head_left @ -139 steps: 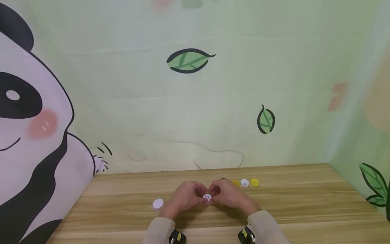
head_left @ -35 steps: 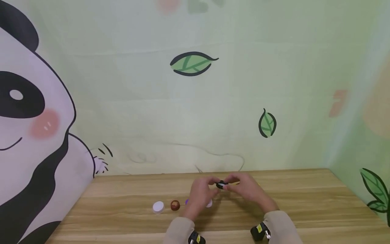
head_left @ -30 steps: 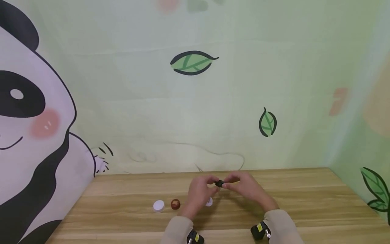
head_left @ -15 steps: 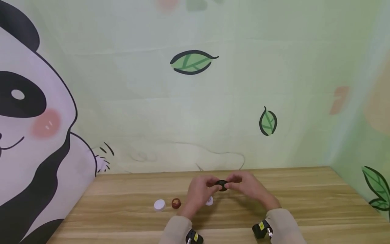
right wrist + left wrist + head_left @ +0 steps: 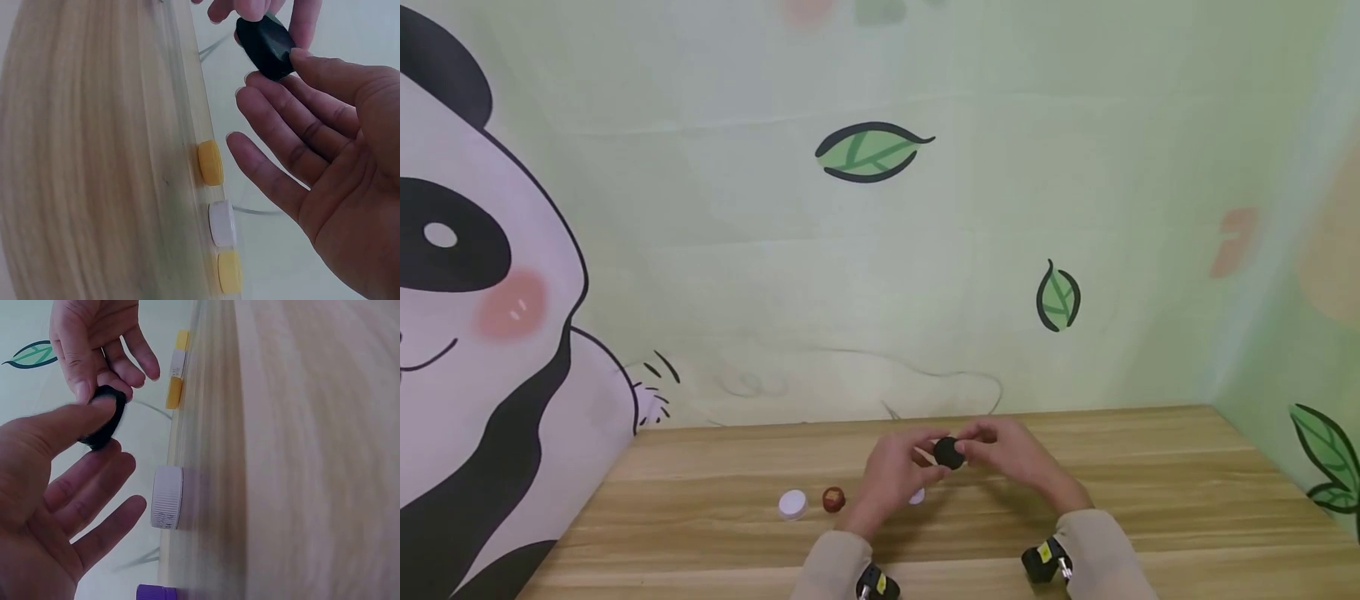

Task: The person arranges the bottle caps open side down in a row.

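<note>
A round black bottle cap [image 5: 949, 452] is held up over the back of the table between both hands. My left hand [image 5: 891, 471] has its thumb and index finger on the cap's left side; its other fingers spread loosely in the left wrist view. On the opposite side, my right hand [image 5: 1011, 450] pinches the edge between thumb and index finger. The right wrist view shows the cap [image 5: 267, 49] tilted, with the right thumb tip at its rim. Below the left hand a white cap [image 5: 917, 496] is partly hidden, and a purple cap [image 5: 155, 592] shows only in the left wrist view.
Left of the hands, a white cap [image 5: 792, 504] and a brown cap [image 5: 833, 499] lie on the wooden table [image 5: 700, 475]. An orange-yellow cap [image 5: 210, 162], a white cap [image 5: 222, 223] and a yellow cap [image 5: 229, 272] stand in a row at right. A printed cloth backs the table.
From a white cap nearer the front, both hands have moved back and right to the black cap. Since then they have turned it, and its round black face now shows instead of its pale inside.
</note>
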`<move>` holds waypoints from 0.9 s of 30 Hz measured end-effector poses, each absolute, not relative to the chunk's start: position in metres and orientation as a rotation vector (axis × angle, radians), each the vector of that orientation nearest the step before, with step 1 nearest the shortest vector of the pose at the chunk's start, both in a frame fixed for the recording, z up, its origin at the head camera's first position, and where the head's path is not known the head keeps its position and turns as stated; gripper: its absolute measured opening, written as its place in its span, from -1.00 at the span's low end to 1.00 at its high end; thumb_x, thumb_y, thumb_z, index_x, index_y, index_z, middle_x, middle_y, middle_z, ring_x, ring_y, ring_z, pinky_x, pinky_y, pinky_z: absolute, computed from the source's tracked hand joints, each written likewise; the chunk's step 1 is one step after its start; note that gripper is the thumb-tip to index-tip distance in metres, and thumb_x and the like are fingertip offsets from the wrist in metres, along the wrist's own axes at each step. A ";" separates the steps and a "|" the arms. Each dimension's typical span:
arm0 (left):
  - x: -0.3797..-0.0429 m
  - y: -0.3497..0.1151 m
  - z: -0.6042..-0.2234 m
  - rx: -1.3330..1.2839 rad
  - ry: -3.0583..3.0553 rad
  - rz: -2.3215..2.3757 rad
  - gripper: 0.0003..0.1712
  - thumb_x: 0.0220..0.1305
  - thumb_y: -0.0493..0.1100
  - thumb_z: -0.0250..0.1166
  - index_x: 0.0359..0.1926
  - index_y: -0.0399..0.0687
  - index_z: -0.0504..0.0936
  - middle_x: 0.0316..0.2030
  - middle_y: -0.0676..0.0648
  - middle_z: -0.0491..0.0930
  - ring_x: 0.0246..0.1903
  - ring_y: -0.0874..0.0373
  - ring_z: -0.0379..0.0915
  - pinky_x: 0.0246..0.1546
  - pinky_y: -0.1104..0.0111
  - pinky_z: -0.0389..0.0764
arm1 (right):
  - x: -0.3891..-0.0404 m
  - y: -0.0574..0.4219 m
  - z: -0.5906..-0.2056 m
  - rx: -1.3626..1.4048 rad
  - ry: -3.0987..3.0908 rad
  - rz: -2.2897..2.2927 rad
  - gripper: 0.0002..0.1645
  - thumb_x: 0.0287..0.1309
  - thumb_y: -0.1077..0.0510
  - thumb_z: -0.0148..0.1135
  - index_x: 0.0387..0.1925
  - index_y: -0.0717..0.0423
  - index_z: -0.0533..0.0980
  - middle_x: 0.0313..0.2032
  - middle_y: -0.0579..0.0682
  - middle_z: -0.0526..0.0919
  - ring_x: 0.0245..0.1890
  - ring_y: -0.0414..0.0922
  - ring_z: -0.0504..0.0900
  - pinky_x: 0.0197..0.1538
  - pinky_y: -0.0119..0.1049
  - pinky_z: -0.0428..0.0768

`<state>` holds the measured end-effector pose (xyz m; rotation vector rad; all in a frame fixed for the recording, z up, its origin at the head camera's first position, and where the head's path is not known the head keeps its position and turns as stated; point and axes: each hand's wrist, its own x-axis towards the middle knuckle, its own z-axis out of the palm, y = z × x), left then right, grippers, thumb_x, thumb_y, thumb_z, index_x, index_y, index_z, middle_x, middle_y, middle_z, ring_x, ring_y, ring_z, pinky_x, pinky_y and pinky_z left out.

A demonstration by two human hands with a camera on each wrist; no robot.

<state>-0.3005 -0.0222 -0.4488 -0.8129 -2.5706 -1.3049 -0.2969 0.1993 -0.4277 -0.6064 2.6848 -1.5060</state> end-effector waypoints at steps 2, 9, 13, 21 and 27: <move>-0.301 -0.022 -0.449 -0.832 -2.579 -1.301 -0.45 0.20 -0.30 0.61 0.23 -0.07 0.74 -0.18 -0.11 0.79 -0.33 0.13 0.76 -0.32 0.39 0.71 | -0.297 0.200 -0.428 -0.595 2.661 -1.534 -0.82 0.44 0.17 0.36 -0.08 0.22 0.69 -0.28 -0.01 0.75 -0.25 0.04 0.72 -0.13 -0.14 0.66; -0.299 -0.022 -0.447 -0.831 -2.597 -1.263 -0.50 0.20 -0.22 0.62 0.17 -0.02 0.75 -0.28 -0.01 0.78 -0.37 0.18 0.72 -0.30 0.34 0.69 | -0.298 0.202 -0.426 -0.651 2.578 -1.571 -0.84 0.43 0.26 0.31 -0.06 0.28 0.67 -0.30 0.03 0.75 -0.25 0.11 0.77 -0.08 -0.03 0.75; -0.298 -0.022 -0.447 -0.812 -2.608 -1.280 -0.60 0.19 -0.14 0.64 0.04 -0.01 0.78 -0.34 0.05 0.76 -0.38 0.22 0.69 -0.29 0.34 0.66 | -0.296 0.205 -0.423 -0.746 2.555 -1.507 -0.79 0.35 0.25 0.40 -0.04 0.28 0.67 -0.23 0.04 0.77 -0.20 0.01 0.76 -0.05 -0.11 0.71; -0.298 -0.022 -0.447 -0.805 -2.620 -1.233 -0.69 0.16 0.00 0.66 -0.15 -0.02 0.83 -0.24 0.09 0.80 -0.15 0.17 0.71 -0.05 0.21 0.68 | -0.295 0.208 -0.418 -0.827 2.512 -1.426 -0.65 0.25 0.28 0.49 0.03 0.32 0.65 -0.08 0.11 0.78 -0.05 0.03 0.74 0.06 -0.14 0.68; -0.298 -0.022 -0.449 -0.807 -2.659 -1.218 -0.71 0.19 0.00 0.64 -0.12 0.00 0.87 -0.22 0.15 0.81 -0.01 0.18 0.67 0.11 0.11 0.63 | -0.296 0.207 -0.421 -0.827 2.446 -1.450 -0.61 0.18 0.40 0.48 0.04 0.40 0.61 -0.08 0.19 0.77 -0.06 0.09 0.76 0.01 -0.28 0.70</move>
